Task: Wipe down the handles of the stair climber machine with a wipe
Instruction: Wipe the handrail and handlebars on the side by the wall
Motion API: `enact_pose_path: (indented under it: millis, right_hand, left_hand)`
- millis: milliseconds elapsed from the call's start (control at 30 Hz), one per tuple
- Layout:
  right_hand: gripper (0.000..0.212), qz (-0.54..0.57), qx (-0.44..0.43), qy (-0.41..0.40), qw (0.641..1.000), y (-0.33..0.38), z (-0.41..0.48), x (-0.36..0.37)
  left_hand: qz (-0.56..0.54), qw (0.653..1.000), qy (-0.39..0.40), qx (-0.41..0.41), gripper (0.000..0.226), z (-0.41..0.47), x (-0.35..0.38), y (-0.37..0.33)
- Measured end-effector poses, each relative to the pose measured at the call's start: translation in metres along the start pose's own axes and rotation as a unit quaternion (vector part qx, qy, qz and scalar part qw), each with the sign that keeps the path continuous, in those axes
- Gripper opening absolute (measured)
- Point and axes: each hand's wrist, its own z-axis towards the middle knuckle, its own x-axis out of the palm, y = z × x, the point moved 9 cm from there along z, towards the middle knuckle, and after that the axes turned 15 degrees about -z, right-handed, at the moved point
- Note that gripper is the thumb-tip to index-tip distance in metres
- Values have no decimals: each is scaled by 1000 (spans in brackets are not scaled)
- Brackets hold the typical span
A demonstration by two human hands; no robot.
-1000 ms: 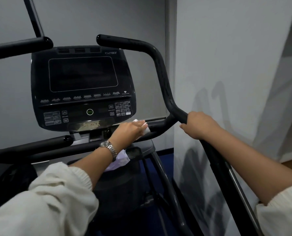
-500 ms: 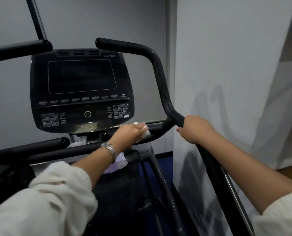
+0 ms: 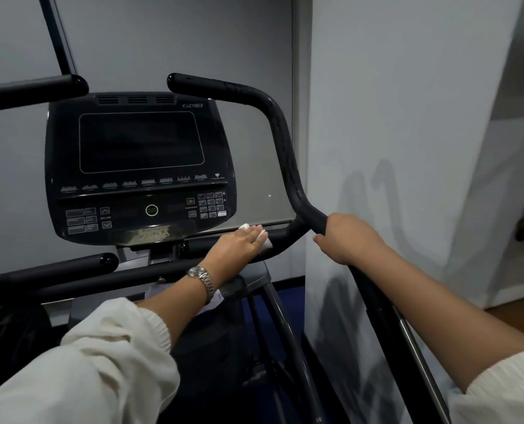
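The stair climber's black right handle (image 3: pixel 280 133) curves up from a joint beside the console. My right hand (image 3: pixel 346 237) grips this handle just below the bend, fingers wrapped round it. My left hand (image 3: pixel 236 246), with a metal watch on the wrist, lies over the short crossbar (image 3: pixel 282 235) that runs into the joint and holds a white wipe (image 3: pixel 265 243) against it. Bits of the wipe show past my fingertips, and a loose piece hangs below my wrist. The bar under my palm is hidden.
The dark console (image 3: pixel 138 142) with its screen and keypad stands straight ahead. Left-side handles, an upper one (image 3: pixel 31 88) and a lower one (image 3: pixel 56 267), reach in from the left. A white wall (image 3: pixel 392 117) stands close along the right rail. Blue floor shows below.
My left hand has slid the wipe a little to the right along the crossbar, toward the joint. My right hand keeps its grip on the handle. The view has tilted slightly.
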Motion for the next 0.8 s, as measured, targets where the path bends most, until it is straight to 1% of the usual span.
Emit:
enact_pose_path:
  millis: [67,133,167,200,267,300,367,433,533,633,700,767,800]
  right_hand:
    - [20,1,1,0,1000,0,0,0]
    - [21,4,0,1,1000,0,1,0]
    - [21,6,0,1,1000,0,1,1]
    - [20,7,1,1,1000,0,1,1]
    - [19,6,4,2,1000,0,1,1]
    - [19,5,5,3,1000,0,1,1]
    - [20,4,5,4,1000,0,0,0]
    - [20,3,7,9,1000,1,0,-1]
    - [18,-3,11,14,1000,1,-1,-1]
    - [21,-12,10,10,1000,2,-1,-3]
    - [22,-13,9,8,1000,2,-1,-2]
    - [23,-11,10,6,1000,2,-2,-2]
    - [23,-10,10,7,1000,2,-2,-2]
  left_hand:
    - [7,1000,-2,-14,63,15,2,-14]
    - [-10,999,-21,-38,61,29,-2,-29]
    - [-18,998,-35,-50,56,35,-6,-34]
    - [-26,997,-41,-63,46,39,-10,-37]
    - [-67,991,-16,-112,27,47,-5,-32]
    - [-95,986,-10,-136,26,50,-2,-27]
    - [-136,976,3,-171,31,56,-1,-18]
    - [-178,967,13,-181,32,61,-2,-13]
    - [-255,950,17,-182,25,64,-5,-5]
    - [-366,912,-35,-181,19,63,-13,-5]
    - [-402,894,-73,-184,18,62,-16,-7]
    - [-390,898,-77,-188,18,59,-13,-7]
    - [-363,911,-61,-184,18,58,-11,-7]
